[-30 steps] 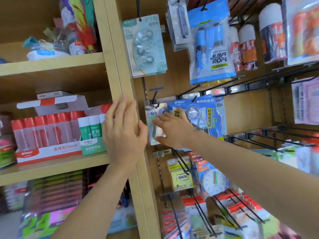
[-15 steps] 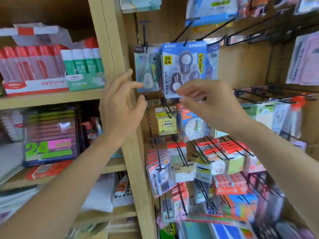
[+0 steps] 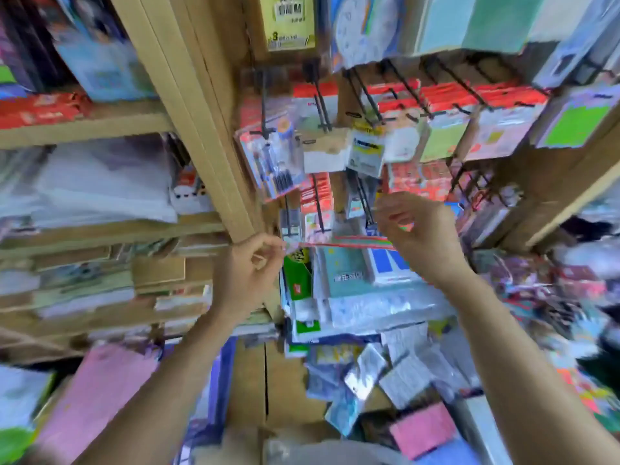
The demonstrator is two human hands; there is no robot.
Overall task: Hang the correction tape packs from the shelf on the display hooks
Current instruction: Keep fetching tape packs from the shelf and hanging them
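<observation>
The view is blurred and tilted down at the lower part of the display. My left hand (image 3: pixel 250 266) hovers at the foot of the wooden post (image 3: pixel 201 129), fingers curled in towards the thumb. My right hand (image 3: pixel 419 236) is level with it to the right, fingers apart and bent, with nothing seen in them. A thin red-and-green striped edge (image 3: pixel 355 242) runs between the two hands; whether my left fingers touch it is unclear. Below lies a heap of silvery-blue blister packs (image 3: pixel 375 374), too blurred to name. Black display hooks (image 3: pixel 322 109) stick out above, hung with other goods.
Red-topped packs (image 3: pixel 446 105) and a pen pack (image 3: pixel 271 159) hang on the upper hooks. Wooden shelves (image 3: pixel 84 129) at the left hold stacked paper and books. Pink pads (image 3: pixel 422 431) and a cardboard box (image 3: pixel 268 380) sit low down.
The camera has swung sharply downward. Both hands have dropped from the hung correction tape packs at the upper hooks to the lowest hooks, and those packs have left the view.
</observation>
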